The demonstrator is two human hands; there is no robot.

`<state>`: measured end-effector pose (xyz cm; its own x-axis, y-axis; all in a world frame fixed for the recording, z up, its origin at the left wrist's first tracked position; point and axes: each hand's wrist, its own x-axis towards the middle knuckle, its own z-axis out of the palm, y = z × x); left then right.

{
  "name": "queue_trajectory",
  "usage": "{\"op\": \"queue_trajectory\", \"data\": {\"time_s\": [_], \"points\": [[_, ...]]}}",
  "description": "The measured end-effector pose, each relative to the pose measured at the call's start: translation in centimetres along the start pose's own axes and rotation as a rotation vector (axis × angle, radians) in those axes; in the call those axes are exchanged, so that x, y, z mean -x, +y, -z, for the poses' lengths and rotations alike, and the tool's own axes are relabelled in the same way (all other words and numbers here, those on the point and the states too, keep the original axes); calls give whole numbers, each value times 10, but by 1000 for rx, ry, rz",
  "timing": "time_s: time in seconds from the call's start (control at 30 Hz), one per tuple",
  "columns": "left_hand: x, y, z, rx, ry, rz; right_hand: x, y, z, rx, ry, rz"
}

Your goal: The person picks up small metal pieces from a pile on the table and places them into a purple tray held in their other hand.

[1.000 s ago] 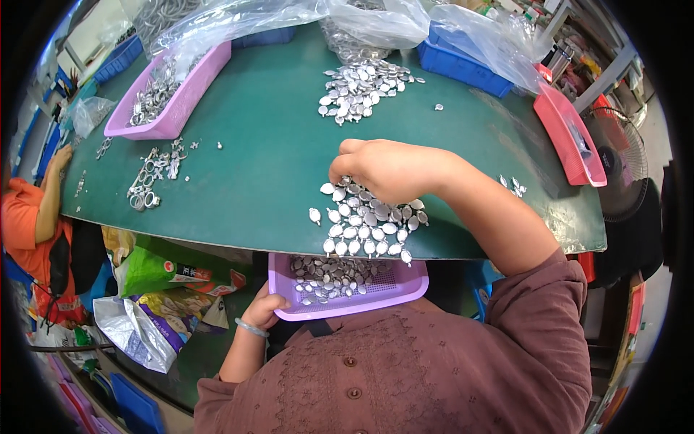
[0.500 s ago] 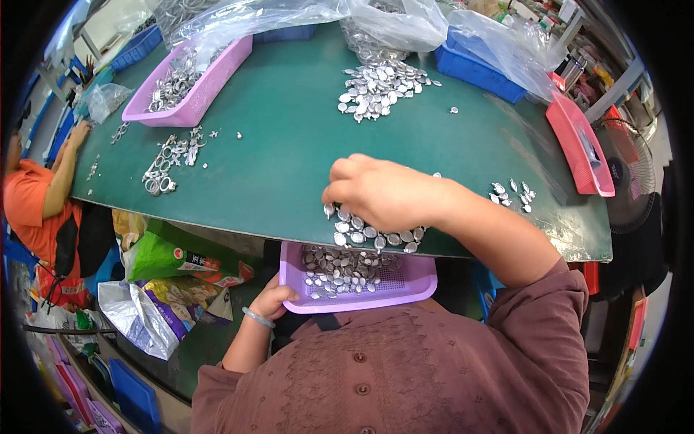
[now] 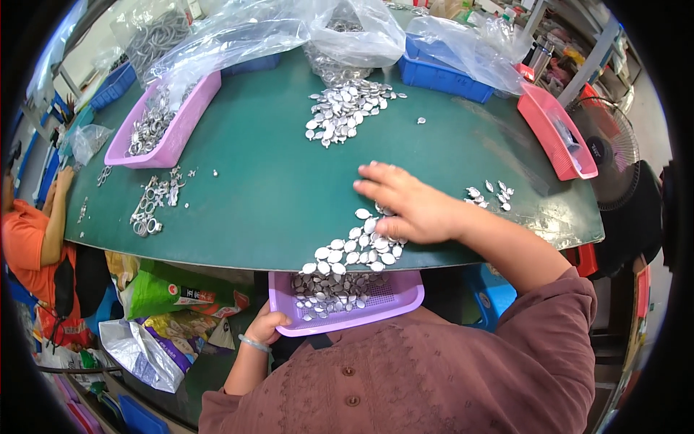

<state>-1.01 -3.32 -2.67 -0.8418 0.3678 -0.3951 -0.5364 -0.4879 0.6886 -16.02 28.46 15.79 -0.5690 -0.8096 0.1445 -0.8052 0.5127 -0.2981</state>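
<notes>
Small silver oval pieces (image 3: 352, 253) lie under and just left of the flat, open right hand (image 3: 408, 210) at the surface (image 3: 275, 210) edge, best swept gently into the purple tray (image 3: 405, 298) the left hand's (image 3: 266, 324) closed grip steadies below.
</notes>
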Motion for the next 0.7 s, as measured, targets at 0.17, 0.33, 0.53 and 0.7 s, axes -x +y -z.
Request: {"op": "queue_trajectory", "data": {"time_s": [0.17,0.33,0.53,0.7], "points": [[1,6,-16,-12,-24,18,-3,-31,-10,-164,-96,192],[5,2,2,-30,19,37,-45,20,22,-145,88,136],[2,9,-16,-6,-9,43,-98,137,41,-30,365,-360],[-1,8,-12,-37,22,51,-131,153,29,-96,322,-439]]}}
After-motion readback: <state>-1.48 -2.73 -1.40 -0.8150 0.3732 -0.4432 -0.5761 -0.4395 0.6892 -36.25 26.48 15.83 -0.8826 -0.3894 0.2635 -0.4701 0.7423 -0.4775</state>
